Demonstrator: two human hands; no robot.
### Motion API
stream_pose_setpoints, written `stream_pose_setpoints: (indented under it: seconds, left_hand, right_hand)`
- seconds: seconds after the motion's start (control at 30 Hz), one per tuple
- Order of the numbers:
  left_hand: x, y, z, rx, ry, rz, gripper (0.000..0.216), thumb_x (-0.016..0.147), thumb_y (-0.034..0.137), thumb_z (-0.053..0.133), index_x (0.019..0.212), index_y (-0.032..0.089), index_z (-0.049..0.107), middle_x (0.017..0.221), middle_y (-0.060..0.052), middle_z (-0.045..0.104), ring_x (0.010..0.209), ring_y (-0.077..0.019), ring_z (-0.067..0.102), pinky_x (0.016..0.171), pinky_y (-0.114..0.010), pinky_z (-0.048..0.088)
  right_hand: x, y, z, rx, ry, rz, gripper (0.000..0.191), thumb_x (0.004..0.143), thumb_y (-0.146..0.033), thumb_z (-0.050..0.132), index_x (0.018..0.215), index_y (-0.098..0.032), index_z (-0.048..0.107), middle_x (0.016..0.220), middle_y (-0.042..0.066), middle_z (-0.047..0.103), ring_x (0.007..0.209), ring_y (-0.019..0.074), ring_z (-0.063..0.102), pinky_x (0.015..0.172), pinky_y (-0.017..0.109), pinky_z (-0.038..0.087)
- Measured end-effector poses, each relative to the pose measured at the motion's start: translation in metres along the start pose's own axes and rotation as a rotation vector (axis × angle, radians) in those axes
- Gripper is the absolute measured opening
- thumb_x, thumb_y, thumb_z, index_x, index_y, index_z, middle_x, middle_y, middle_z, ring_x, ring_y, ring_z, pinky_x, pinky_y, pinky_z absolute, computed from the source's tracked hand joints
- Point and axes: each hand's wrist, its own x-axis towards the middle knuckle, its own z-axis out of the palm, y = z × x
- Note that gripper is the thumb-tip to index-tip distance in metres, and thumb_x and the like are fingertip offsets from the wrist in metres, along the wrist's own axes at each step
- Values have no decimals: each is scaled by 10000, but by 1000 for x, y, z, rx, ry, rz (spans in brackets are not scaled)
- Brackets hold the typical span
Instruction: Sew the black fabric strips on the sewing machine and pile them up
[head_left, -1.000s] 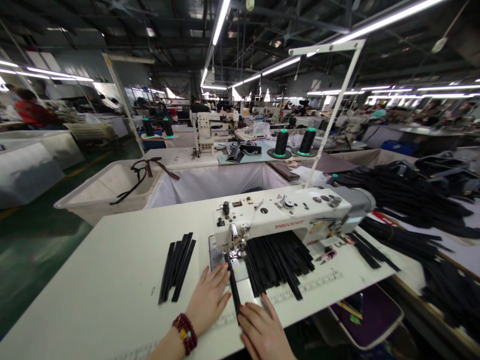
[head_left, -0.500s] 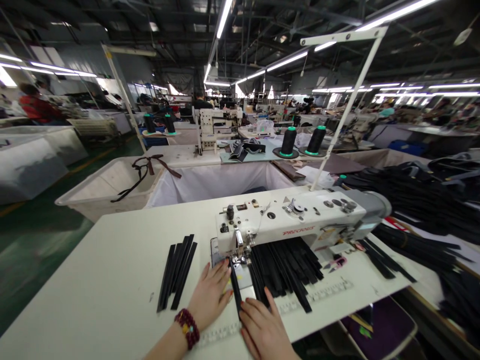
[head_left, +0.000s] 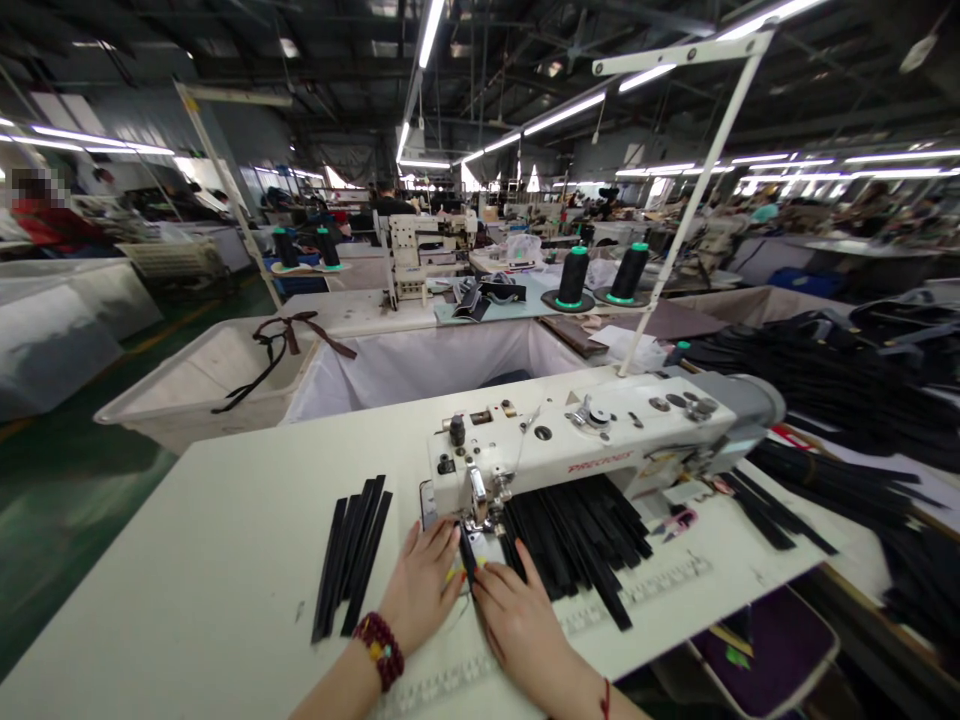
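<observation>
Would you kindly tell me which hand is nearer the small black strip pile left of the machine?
Left. The left hand is just right of the small black strip pile, not touching it; the right hand is farther right, past the left hand.

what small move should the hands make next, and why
I'd probably guide the black strip slightly farther toward the presser foot, keeping it straight: its far end is already close to the foot, the left hand lies alongside it, and the right hand is at its near end.
</observation>
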Motion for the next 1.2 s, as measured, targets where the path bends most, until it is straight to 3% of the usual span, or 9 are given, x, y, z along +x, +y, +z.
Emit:
stream_pose_setpoints:
  seconds: [0.23, 0.67, 0.8, 0.93, 1.03, 1.13, 1.2]
  left_hand:
    - [1, -3, 6, 13, -8, -7, 462, 929, 252, 521, 1376, 136, 526, 1392, -152, 597, 1332, -327, 498, 1129, -601, 353]
    - [3, -6, 8, 19, 21, 11, 469, 903, 224, 524, 1364, 145, 546, 1377, -147, 611, 1312, -335, 511, 1126, -599, 363]
    - [3, -12, 8, 20, 41, 29, 469, 917, 264, 520, 1367, 137, 550, 1352, -152, 628, 1287, -334, 536, 1108, -604, 386]
    - [7, -25, 1, -20, 48, 57, 390, 968, 265, 438, 1304, 171, 613, 1301, -129, 665, 1233, -303, 589, 1093, -600, 411]
    - [21, -41, -3, -47, 81, 47, 364, 984, 262, 391, 1177, 182, 689, 1216, -124, 705, 1160, -302, 637, 1074, -591, 438]
    - [42, -53, -2, -54, 93, 62, 335, 952, 267, 418, 1031, 193, 736, 1122, -121, 737, 1112, -320, 659, 1019, -535, 501]
    - [54, -56, -3, -63, 67, 101, 308, 933, 271, 443, 965, 218, 746, 1074, -98, 754, 1095, -316, 667, 994, -486, 524]
  right_hand:
    - [18, 11, 13, -11, 11, -21, 204, 899, -77, 577, 1049, -165, 684, 1069, 82, 717, 1032, 232, 619, 1230, 544, 24]
    - [43, 10, 20, -149, -39, -17, 333, 931, -106, 588, 1263, -96, 614, 1088, 119, 676, 1048, 272, 599, 1193, 571, 233]
    - [38, 2, 3, -53, -66, 45, 270, 920, -81, 562, 1177, -118, 637, 1063, 103, 679, 1057, 253, 602, 1188, 571, 235]
    - [3, 6, -43, 128, -13, 179, 321, 922, -93, 506, 1211, -202, 594, 1122, 63, 662, 1071, 214, 608, 1142, 487, 347]
    - [-46, 24, -72, 44, 108, 384, 272, 967, -153, 453, 1208, -207, 568, 1124, 96, 644, 1038, 237, 625, 943, 414, 511]
    - [-94, 41, -83, -95, 141, 596, 262, 982, -250, 478, 1229, -196, 548, 1105, 118, 638, 1023, 281, 635, 857, 423, 544]
    - [-113, 49, -81, -158, 123, 648, 313, 971, -290, 507, 1264, -183, 536, 1076, 122, 638, 993, 296, 639, 842, 438, 549]
